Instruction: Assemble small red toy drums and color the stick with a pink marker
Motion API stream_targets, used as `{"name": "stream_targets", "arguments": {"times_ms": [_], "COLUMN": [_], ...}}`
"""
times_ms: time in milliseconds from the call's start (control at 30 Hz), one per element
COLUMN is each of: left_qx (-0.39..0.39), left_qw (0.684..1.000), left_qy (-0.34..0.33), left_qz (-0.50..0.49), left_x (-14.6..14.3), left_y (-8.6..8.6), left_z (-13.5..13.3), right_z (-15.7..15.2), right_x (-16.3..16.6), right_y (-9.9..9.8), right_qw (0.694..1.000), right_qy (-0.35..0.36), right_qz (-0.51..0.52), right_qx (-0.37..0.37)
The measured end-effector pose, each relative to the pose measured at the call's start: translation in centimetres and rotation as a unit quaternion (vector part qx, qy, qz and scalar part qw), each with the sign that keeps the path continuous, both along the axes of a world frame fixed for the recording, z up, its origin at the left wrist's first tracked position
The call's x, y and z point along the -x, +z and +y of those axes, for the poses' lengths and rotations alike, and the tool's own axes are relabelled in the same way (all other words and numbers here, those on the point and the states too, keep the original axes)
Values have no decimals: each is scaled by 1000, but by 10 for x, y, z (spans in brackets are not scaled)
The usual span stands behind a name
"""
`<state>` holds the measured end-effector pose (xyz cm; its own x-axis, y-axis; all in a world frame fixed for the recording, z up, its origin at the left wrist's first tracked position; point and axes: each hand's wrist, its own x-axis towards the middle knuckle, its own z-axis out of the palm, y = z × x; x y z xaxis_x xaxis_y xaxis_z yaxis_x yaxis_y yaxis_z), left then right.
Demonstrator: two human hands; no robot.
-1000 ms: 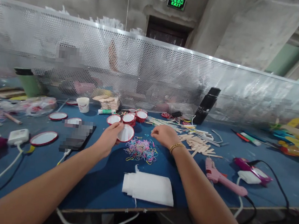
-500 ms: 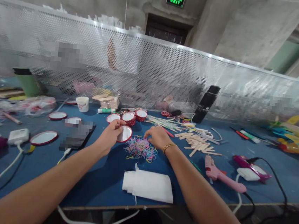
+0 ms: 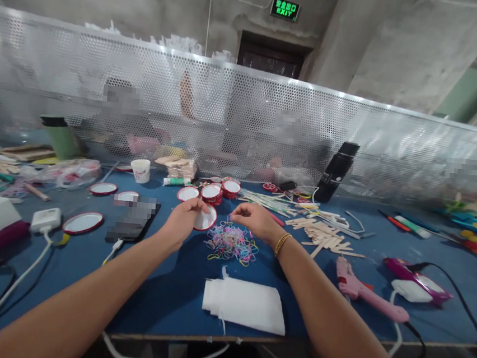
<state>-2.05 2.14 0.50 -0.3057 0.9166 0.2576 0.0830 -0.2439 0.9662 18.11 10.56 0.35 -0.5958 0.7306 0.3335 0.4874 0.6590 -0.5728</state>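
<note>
My left hand (image 3: pixel 183 222) is closed on a small round red-rimmed mirror (image 3: pixel 207 219), holding it tilted just above the blue table (image 3: pixel 161 284). My right hand (image 3: pixel 255 221), with a gold bracelet on its wrist, hovers over a heap of small coloured rubber bands (image 3: pixel 232 242); its fingers are pinched together, and what they hold is too small to make out. Several more red-rimmed mirrors (image 3: pixel 220 189) lie just beyond my hands. A white cloth pouch (image 3: pixel 243 306) lies close to the table's front edge.
Wooden craft sticks (image 3: pixel 326 235) are scattered to the right, with a pink glue gun (image 3: pixel 369 290) and a charger (image 3: pixel 412 277) nearer the edge. A phone (image 3: pixel 133 222), larger mirrors (image 3: pixel 83 222) and a paper cup (image 3: pixel 142 170) lie left. A perforated metal screen (image 3: pixel 244 123) closes the back; a black bottle (image 3: pixel 335 171) stands against it.
My right hand has drawn left from the craft sticks to above the rubber bands. The left hand has kept its hold on the mirror. The camera has shifted a little.
</note>
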Motion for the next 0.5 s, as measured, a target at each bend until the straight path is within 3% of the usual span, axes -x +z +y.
{"name": "stream_targets", "arguments": {"times_ms": [367,500], "left_qx": [-45,-28], "left_qw": [999,999], "left_qy": [20,28], "left_qz": [10,-23], "left_x": [-1,-2], "left_y": [0,1], "left_z": [-1,0], "right_z": [-7,-12], "right_x": [-8,0], "right_y": [9,11], "right_qw": [1000,997], "right_qy": [-30,17], "right_qz": [0,63], "right_qx": [-10,33]}}
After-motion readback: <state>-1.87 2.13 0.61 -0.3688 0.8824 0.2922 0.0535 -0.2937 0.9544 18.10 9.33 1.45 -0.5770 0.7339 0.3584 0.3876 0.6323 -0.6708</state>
